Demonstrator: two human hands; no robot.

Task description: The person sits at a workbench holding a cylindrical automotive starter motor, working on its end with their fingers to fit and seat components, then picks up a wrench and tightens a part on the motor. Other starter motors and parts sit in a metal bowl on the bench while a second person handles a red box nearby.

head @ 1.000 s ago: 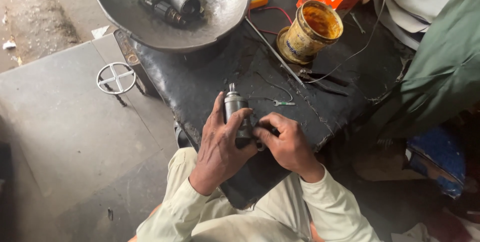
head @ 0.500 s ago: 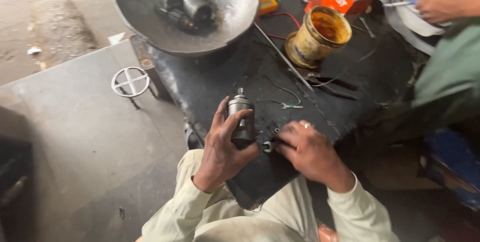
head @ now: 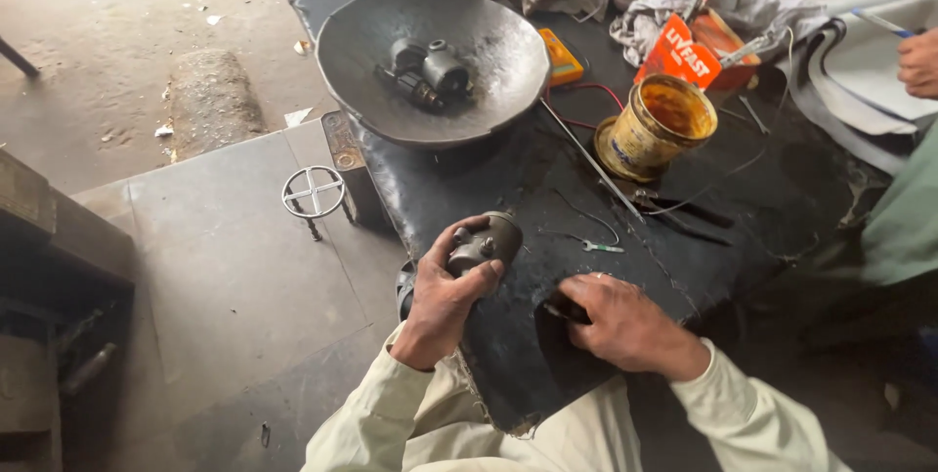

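Observation:
My left hand [head: 445, 296] grips a small greasy cylindrical metal part [head: 489, 240], tilted on its side above the near edge of the black work surface [head: 508, 179]. My right hand [head: 616, 321] rests palm down on that surface to the right, its fingers closed over a small dark piece [head: 565, 312] that is mostly hidden. The two hands are apart, about a hand's width between them. A small key-like metal piece [head: 598, 246] lies on the surface just beyond my right hand.
A wide metal bowl [head: 489, 42] with several dark parts stands at the back. A yellow tin of grease [head: 657, 127], a thin rod [head: 586, 164], pliers [head: 684, 210], rags and an orange packet [head: 684, 54] lie right. Another person's hand [head: 920, 62] is at far right.
My left hand has tipped the metal part from upright onto its side and moved it left. My right hand let go of it and dropped onto the surface. The view shifted.

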